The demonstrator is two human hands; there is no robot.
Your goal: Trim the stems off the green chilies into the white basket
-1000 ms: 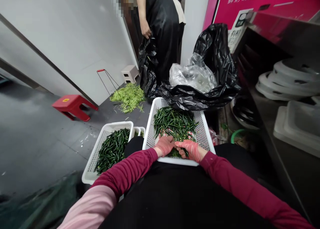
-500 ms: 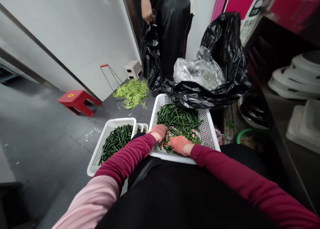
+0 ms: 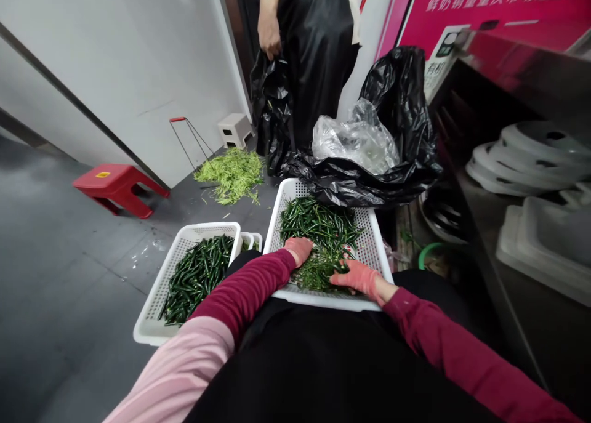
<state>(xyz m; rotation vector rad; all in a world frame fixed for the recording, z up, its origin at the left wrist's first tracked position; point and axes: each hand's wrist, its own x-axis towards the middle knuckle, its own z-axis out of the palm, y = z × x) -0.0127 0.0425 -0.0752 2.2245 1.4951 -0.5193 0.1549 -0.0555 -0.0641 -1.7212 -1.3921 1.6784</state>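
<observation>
A white perforated basket (image 3: 381, 250) rests at my lap with dark green chili peppers (image 3: 318, 221) in its far part and thin green stems (image 3: 316, 274) nearer me. My left hand (image 3: 299, 250), in a pink glove, lies among the greens at the basket's left side; its fingertips are hidden. My right hand (image 3: 357, 277), gloved too, is closed round some dark green peppers (image 3: 340, 267) at the right. Left of my knee stands a second white basket (image 3: 150, 306) holding more dark green peppers (image 3: 201, 278).
A person's hand (image 3: 269, 34) holds a black bag (image 3: 272, 115) beyond the basket. Another black bag (image 3: 406, 121) with clear plastic (image 3: 353, 141) touches the basket's far edge. A red stool (image 3: 115, 183), light green scraps (image 3: 233, 173) and stacked white containers (image 3: 530, 158) stand around.
My right hand has moved right, away from my left hand, and now has peppers at its fingertips. The view has shifted. The person's hand still holds the black bag.
</observation>
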